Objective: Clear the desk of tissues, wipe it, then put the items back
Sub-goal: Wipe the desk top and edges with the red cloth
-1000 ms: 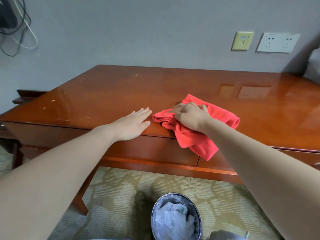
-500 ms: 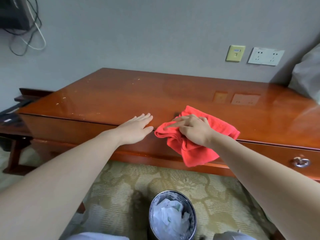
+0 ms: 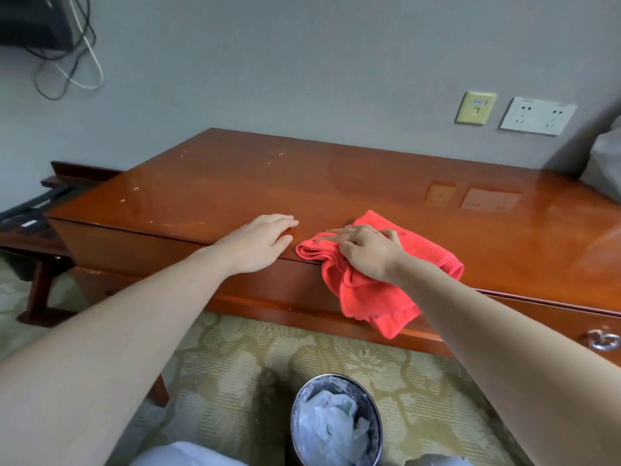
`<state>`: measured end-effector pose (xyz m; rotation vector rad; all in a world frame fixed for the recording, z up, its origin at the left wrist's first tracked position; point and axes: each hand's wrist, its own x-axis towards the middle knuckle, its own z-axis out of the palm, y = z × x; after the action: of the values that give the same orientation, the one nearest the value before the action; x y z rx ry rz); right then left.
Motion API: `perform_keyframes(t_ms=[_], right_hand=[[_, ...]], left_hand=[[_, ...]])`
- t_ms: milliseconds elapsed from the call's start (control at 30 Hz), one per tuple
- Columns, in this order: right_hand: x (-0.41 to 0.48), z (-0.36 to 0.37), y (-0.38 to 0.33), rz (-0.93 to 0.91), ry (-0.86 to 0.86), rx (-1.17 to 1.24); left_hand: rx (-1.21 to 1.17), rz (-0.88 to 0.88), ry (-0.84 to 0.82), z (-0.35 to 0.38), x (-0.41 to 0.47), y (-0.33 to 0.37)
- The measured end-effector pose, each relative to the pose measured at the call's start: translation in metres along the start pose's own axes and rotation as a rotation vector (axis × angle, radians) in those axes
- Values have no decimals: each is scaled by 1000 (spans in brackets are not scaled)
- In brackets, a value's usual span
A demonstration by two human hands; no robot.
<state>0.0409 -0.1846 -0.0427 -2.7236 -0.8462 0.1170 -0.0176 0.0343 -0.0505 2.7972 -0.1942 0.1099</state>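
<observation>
On the desk (image 3: 336,183), right hand (image 3: 368,252) clutches red cloth (image 3: 426,250); left hand (image 3: 258,238) rests flat, fingers (image 3: 280,220) together.

We count one desk (image 3: 336,183), one red cloth (image 3: 373,301) and two hands: left hand (image 3: 258,240), right hand (image 3: 369,253). Near, we count one waste bin (image 3: 294,408). At right there is one drawer pull (image 3: 603,340), and at far right two wall plates (image 3: 537,116).
</observation>
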Motion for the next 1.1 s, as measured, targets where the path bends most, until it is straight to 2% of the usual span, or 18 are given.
perform_keyframes(t_ms=[300, 567, 633, 733, 833, 867, 933, 1000, 1100], right_hand=[[88, -2, 5, 103, 54, 21], [129, 0, -7, 240, 194, -6], [118, 0, -9, 205, 182, -22], [94, 1, -10, 38, 118, -60], [76, -4, -5, -130, 95, 26], [76, -7, 0, -128, 100, 60], [80, -10, 11, -27, 131, 12], [83, -5, 11, 177, 228, -92], [88, 6, -8, 406, 386, -74]], left_hand=[[17, -80, 86, -5, 39, -44], [70, -81, -7, -4, 55, -57], [67, -69, -27, -3, 56, -58], [79, -46, -44, -3, 57, -61], [75, -35, -72, -3, 54, -62], [76, -38, -80, -4, 53, -62], [83, -43, -88, -3, 52, -62], [98, -40, -94, -2, 51, -61], [99, -46, -92, -2, 49, -59]])
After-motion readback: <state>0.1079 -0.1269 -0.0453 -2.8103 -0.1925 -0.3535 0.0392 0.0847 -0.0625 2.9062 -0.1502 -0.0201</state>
